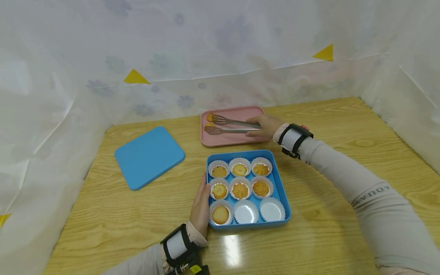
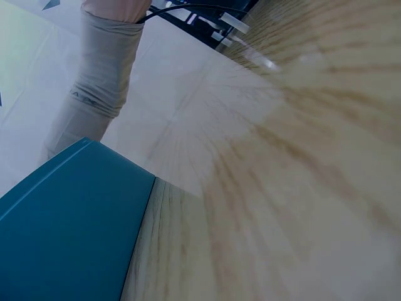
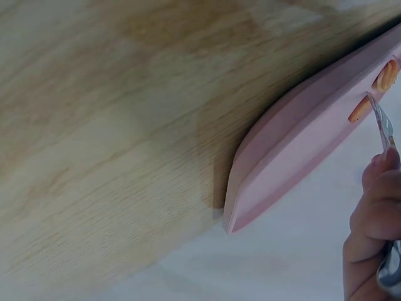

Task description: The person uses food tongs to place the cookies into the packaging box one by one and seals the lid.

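Note:
My right hand (image 1: 264, 126) grips a pair of metal tongs (image 1: 237, 130) over the pink tray (image 1: 233, 142). The spread slotted tips of the tongs lie near two cookies (image 1: 209, 117) at the tray's left end; whether they touch either one I cannot tell. In the right wrist view, curled fingers (image 3: 376, 219) hold the tongs, with the cookies beyond. My left hand (image 1: 201, 208) rests along the left wall of a blue box (image 1: 282, 191), its fingers straight. White paper cups fill the box; several hold cookies, while two front cups (image 1: 246, 212) hold nothing.
A blue lid (image 1: 149, 157) lies flat on the wooden table (image 1: 165, 214), left of the box. Pale flowered sheeting (image 1: 206, 46) with yellow triangles encloses the table at the back and sides. The pink tray stands close behind the box.

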A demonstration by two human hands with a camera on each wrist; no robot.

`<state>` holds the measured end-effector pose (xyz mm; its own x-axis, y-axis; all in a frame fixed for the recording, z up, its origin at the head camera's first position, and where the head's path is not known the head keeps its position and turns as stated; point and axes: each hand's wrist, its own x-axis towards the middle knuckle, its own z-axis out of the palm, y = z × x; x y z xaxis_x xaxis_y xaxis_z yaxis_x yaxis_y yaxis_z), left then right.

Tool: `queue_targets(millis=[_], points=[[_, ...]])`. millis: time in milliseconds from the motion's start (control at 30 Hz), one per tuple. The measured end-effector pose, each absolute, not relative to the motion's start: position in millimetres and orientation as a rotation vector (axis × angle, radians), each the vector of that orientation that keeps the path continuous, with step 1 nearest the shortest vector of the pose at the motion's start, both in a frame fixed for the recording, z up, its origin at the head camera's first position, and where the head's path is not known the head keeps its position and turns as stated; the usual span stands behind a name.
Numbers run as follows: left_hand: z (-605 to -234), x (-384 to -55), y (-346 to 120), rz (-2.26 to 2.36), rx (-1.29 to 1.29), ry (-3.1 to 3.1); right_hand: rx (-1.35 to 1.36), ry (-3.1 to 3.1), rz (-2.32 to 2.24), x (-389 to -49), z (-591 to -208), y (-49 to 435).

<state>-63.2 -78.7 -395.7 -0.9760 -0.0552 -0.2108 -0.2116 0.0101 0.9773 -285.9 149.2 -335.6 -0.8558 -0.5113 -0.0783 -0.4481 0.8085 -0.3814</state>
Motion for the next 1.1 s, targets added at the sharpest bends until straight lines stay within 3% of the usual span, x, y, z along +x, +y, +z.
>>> queue_targets(millis=[1100], points=[[-396.1, -61.5, -77.4, 2.155, -0.269, 2.124, -0.821, 2.826, -0.549, -286.4, -341.0, 142.3]])
